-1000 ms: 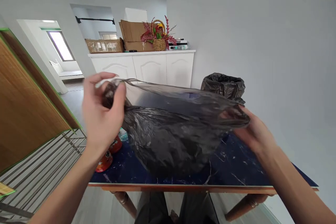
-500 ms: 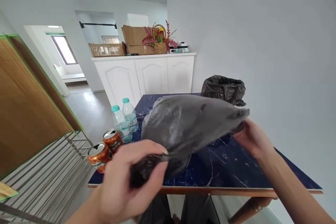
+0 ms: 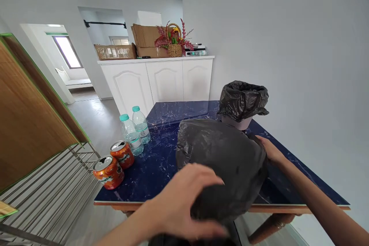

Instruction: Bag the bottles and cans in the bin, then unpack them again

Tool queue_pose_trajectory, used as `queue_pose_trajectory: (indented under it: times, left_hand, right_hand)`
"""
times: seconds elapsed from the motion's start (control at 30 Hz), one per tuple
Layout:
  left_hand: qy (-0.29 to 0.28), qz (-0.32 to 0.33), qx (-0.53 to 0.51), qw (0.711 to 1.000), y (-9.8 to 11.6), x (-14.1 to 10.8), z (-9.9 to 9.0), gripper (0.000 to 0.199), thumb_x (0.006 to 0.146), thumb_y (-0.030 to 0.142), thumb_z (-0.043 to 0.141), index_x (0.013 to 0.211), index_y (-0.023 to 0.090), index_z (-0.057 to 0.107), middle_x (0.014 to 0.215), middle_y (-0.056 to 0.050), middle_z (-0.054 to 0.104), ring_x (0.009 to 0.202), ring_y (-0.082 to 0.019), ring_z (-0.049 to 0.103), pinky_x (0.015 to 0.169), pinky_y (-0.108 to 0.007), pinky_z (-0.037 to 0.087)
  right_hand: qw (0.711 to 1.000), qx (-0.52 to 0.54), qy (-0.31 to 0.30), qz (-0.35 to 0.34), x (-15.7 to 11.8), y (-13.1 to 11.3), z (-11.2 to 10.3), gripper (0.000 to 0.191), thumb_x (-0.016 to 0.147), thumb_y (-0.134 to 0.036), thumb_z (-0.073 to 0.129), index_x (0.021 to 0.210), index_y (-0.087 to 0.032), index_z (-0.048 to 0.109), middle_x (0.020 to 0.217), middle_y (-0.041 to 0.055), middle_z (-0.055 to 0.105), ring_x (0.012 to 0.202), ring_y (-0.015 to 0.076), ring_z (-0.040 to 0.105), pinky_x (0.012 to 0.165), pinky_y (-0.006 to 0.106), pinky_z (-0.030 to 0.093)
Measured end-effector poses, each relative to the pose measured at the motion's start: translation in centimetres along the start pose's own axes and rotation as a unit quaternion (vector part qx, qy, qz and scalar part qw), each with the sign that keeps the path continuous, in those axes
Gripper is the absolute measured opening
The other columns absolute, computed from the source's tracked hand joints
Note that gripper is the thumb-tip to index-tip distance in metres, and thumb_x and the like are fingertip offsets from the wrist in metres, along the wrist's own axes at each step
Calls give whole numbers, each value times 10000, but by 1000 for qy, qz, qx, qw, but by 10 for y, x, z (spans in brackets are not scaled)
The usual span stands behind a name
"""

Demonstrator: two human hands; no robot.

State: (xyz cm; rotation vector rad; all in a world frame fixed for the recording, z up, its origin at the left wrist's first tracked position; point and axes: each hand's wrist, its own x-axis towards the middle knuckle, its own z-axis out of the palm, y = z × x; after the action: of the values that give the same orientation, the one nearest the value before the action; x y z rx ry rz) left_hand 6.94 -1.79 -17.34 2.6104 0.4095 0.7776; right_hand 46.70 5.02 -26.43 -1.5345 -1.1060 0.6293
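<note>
A black plastic bag [image 3: 221, 153], puffed out, spreads over the front of the dark blue marbled table [image 3: 161, 169] and past its near edge. My left hand [image 3: 193, 200] is in front of the bag, fingers and thumb apart, slightly blurred. At the bag's right side, my right hand [image 3: 268, 149] has its fingers at the edge of the bag, gripping it. Behind the bag stands a small bin [image 3: 238, 122] lined with another black bag [image 3: 243, 102].
Two orange cans [image 3: 108, 172] and two water bottles with teal caps [image 3: 132, 135] stand at the table's left side. A metal rack [image 3: 57, 196] is at the left. A white cabinet [image 3: 167, 80] holding boxes and a flower basket [image 3: 174, 49] stands behind.
My left hand has let go of the bag, opened and moved right. The bag has swung lower and nearer, and the bin behind it now shows more.
</note>
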Motion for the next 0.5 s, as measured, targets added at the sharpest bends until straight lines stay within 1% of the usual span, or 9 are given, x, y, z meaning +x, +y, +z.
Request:
queue_pose_trajectory:
  times: [0.07, 0.1, 0.13, 0.17, 0.27, 0.33, 0.4, 0.43, 0.5]
  left_hand:
    - [88, -68, 32, 993, -34, 14, -7, 389, 1079, 495, 540, 1381, 252, 569, 1416, -143, 671, 1344, -271, 628, 1174, -446, 491]
    - [119, -119, 64, 984, -55, 21, -10, 368, 1122, 459, 435, 1389, 240, 564, 1454, -146, 654, 1373, -252, 610, 1190, -436, 479]
    - [118, -163, 106, 974, -76, 26, -12, 401, 1137, 450, 380, 1426, 227, 545, 1523, -151, 614, 1435, -247, 565, 1227, -440, 445]
    - [90, -194, 153, 965, -98, 30, -13, 445, 1141, 467, 355, 1475, 223, 516, 1602, -148, 556, 1513, -249, 494, 1271, -456, 396]
    - [38, -226, 179, 957, -150, 34, -3, 561, 1115, 521, 410, 1545, 172, 500, 1683, -179, 472, 1612, -330, 361, 1318, -565, 291]
    - [6, -234, 187, 954, -166, 33, 14, 647, 1092, 586, 435, 1577, 161, 492, 1704, -190, 440, 1637, -379, 297, 1325, -636, 218]
    - [-20, -234, 197, 952, -168, 31, 34, 737, 1069, 658, 438, 1607, 156, 473, 1726, -193, 399, 1656, -407, 225, 1328, -678, 133]
    - [-31, -231, 202, 951, -165, 31, 44, 777, 1059, 686, 435, 1618, 147, 464, 1734, -197, 382, 1661, -415, 198, 1330, -684, 97]
    - [-47, -226, 212, 950, -156, 30, 62, 841, 1043, 723, 429, 1621, 114, 465, 1729, -224, 376, 1658, -432, 196, 1331, -687, 65]
  right_hand:
    - [999, -11, -21, 29, 9, -1, -6, 333, 657, -521, 792, 791, -220, 740, 659, 50, 752, 591, 257, 693, 581, 384, 584]
    - [999, -12, -24, 38, 12, -3, -10, 331, 673, -507, 779, 829, -218, 739, 687, 59, 759, 611, 261, 706, 596, 393, 597]
    - [999, -15, -19, 39, 15, -6, -13, 339, 694, -489, 762, 890, -212, 741, 747, 77, 776, 664, 273, 731, 633, 409, 615]
    - [999, -20, -6, 34, 15, -9, -16, 370, 715, -465, 742, 976, -202, 739, 845, 106, 795, 756, 293, 759, 697, 434, 633]
    - [997, -51, 62, -12, 2, -28, -15, 562, 758, -379, 702, 1280, -172, 670, 1290, 204, 732, 1209, 367, 703, 1028, 545, 568]
    - [989, -91, 82, -85, -21, -45, -3, 625, 802, -339, 690, 1403, -187, 621, 1513, 194, 603, 1458, 364, 524, 1238, 557, 388]
    - [952, -185, 3, -242, -51, -60, 18, 537, 947, -358, 584, 1460, -201, 603, 1531, 174, 598, 1488, 341, 501, 1283, 552, 340]
    - [934, -213, -42, -282, -67, -65, 31, 513, 1008, -376, 535, 1497, -230, 585, 1554, 148, 591, 1498, 321, 499, 1287, 539, 351]
    - [907, -263, -119, -306, -93, -69, 55, 530, 1078, -441, 466, 1573, -263, 538, 1645, 106, 522, 1565, 306, 430, 1306, 543, 337]
